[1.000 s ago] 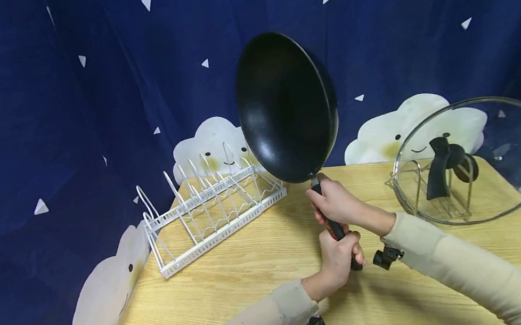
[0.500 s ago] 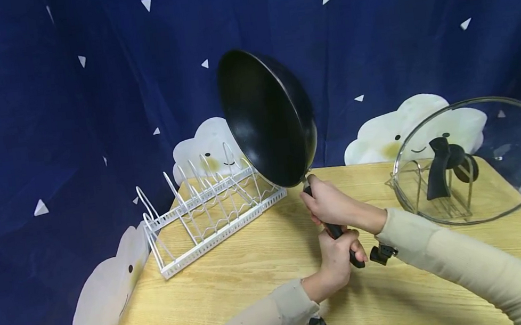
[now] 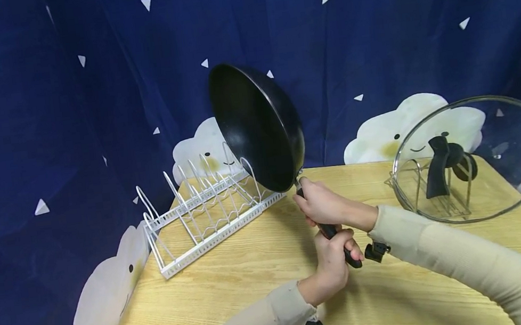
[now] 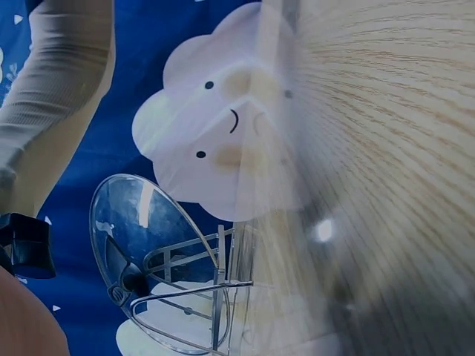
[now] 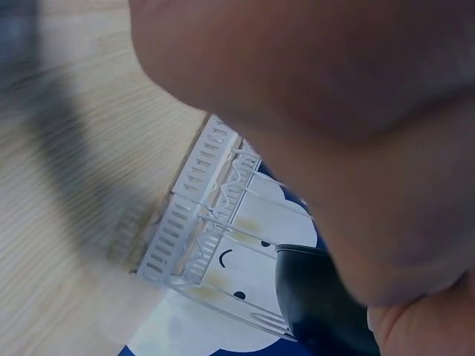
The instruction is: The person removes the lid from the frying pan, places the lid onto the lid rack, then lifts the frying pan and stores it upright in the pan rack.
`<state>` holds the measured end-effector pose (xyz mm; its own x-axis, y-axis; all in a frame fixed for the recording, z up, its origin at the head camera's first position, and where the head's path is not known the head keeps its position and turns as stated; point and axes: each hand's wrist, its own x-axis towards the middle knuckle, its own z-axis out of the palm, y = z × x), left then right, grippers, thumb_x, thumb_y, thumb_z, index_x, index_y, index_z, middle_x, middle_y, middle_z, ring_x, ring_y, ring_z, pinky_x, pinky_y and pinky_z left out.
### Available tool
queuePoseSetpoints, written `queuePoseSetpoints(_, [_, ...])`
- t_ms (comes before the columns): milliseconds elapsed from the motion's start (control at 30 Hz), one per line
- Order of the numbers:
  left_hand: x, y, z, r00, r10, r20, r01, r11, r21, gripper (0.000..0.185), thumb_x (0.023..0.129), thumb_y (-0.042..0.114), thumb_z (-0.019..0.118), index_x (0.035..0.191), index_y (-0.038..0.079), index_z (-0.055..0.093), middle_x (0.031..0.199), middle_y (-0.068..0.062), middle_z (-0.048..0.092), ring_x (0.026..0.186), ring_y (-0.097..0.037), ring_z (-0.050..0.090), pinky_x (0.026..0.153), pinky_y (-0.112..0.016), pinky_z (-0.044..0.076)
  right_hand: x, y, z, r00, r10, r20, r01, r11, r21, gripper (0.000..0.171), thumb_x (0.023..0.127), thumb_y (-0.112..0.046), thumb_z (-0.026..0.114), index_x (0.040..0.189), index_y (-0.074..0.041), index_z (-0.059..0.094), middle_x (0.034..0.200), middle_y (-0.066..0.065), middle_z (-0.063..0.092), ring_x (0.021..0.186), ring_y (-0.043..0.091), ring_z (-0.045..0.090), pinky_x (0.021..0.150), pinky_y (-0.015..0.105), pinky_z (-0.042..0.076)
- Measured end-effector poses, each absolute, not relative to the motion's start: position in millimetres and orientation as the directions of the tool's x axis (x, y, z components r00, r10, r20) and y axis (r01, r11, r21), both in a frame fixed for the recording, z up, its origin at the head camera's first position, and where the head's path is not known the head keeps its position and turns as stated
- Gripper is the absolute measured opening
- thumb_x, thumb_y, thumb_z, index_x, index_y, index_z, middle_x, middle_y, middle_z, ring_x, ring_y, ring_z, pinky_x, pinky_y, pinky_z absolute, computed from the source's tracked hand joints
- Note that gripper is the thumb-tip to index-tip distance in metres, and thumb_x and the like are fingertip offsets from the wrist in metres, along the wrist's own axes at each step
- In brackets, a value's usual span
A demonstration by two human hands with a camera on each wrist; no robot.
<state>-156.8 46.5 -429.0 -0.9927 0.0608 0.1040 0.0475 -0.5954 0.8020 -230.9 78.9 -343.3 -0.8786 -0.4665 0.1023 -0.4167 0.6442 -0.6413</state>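
Head view: both hands grip the black handle (image 3: 333, 234) of a wok (image 3: 256, 125), the right hand (image 3: 325, 206) curled round it near the bowl, the left hand (image 3: 331, 259) wrapped round the butt end; the wok hangs tilted in the air, just above the near end of the white rack (image 3: 203, 212) on the worktop (image 3: 237, 294). It looks heavy and bowl-weighted, stiff, with a slick coating, so the handle is the place to take hold, one grip close to the bowl. A glass lid (image 3: 474, 159) stands well apart on a wire stand. Left wrist view: only the lid (image 4: 141, 245), a sleeve and blurred worktop show; the hand's fingers are hidden. Right wrist view: the hand (image 5: 334, 111) fills the frame, with the rack (image 5: 215, 215) and a dark piece of the wok (image 5: 315, 304) below.
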Motion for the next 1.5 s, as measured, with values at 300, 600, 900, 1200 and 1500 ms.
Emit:
queuePoseSetpoints(300, [-155.8, 37.6, -419.8, -0.992, 0.066, 0.103, 0.039, -0.631, 0.775, 0.021, 0.073, -0.004, 0.050, 0.070, 0.013, 0.040, 0.043, 0.004, 0.041, 0.034, -0.008, 0.045, 0.036, -0.026, 0.043, -234.0, 69.2, -337.3, -0.888, -0.453, 0.080, -0.394, 0.658, -0.642, 0.016, 0.098, -0.016, 0.045, 0.090, -0.002, 0.042, 0.050, 0.002, 0.055, 0.037, 0.013, 0.055, 0.049, 0.028, 0.047])
queuePoseSetpoints(600, [-152.2, 29.9, -408.2, -0.991, 0.116, 0.065, -0.034, -0.694, 0.719, 0.021, 0.074, -0.003, 0.050, 0.074, 0.014, 0.036, 0.044, 0.006, 0.035, 0.034, -0.007, 0.038, 0.036, -0.024, 0.040, -233.2, 62.0, -328.1, -0.898, -0.439, 0.020, -0.336, 0.657, -0.675, 0.019, 0.100, -0.019, 0.043, 0.092, -0.002, 0.042, 0.056, 0.006, 0.058, 0.039, 0.014, 0.057, 0.048, 0.028, 0.048])
queuePoseSetpoints(900, [-153.5, 25.2, -408.8, -0.992, 0.115, 0.048, -0.046, -0.700, 0.713, 0.022, 0.073, -0.002, 0.050, 0.072, 0.014, 0.036, 0.045, 0.006, 0.035, 0.035, -0.006, 0.038, 0.037, -0.023, 0.040, -235.9, 58.6, -328.1, -0.896, -0.443, -0.012, -0.283, 0.593, -0.753, 0.016, 0.099, -0.016, 0.039, 0.093, -0.002, 0.041, 0.063, 0.011, 0.056, 0.041, 0.017, 0.058, 0.042, 0.031, 0.049])
queuePoseSetpoints(1200, [-157.3, 20.1, -412.5, -0.993, 0.119, -0.006, -0.087, -0.695, 0.714, 0.023, 0.074, -0.002, 0.049, 0.072, 0.014, 0.034, 0.045, 0.007, 0.033, 0.035, -0.005, 0.036, 0.037, -0.022, 0.039, -242.3, 57.8, -337.0, -0.867, -0.496, -0.047, -0.252, 0.518, -0.818, 0.016, 0.098, -0.013, 0.041, 0.091, 0.001, 0.044, 0.060, 0.011, 0.056, 0.043, 0.018, 0.057, 0.044, 0.033, 0.049])
queuePoseSetpoints(1500, [-161.9, 18.8, -423.6, -0.995, 0.098, -0.033, -0.092, -0.693, 0.715, 0.022, 0.073, -0.002, 0.050, 0.073, 0.014, 0.035, 0.046, 0.007, 0.032, 0.035, -0.005, 0.036, 0.036, -0.022, 0.039, -251.4, 54.6, -354.7, -0.863, -0.498, -0.088, -0.194, 0.486, -0.852, 0.012, 0.099, -0.013, 0.041, 0.096, -0.001, 0.041, 0.067, 0.014, 0.054, 0.044, 0.017, 0.056, 0.044, 0.033, 0.049])
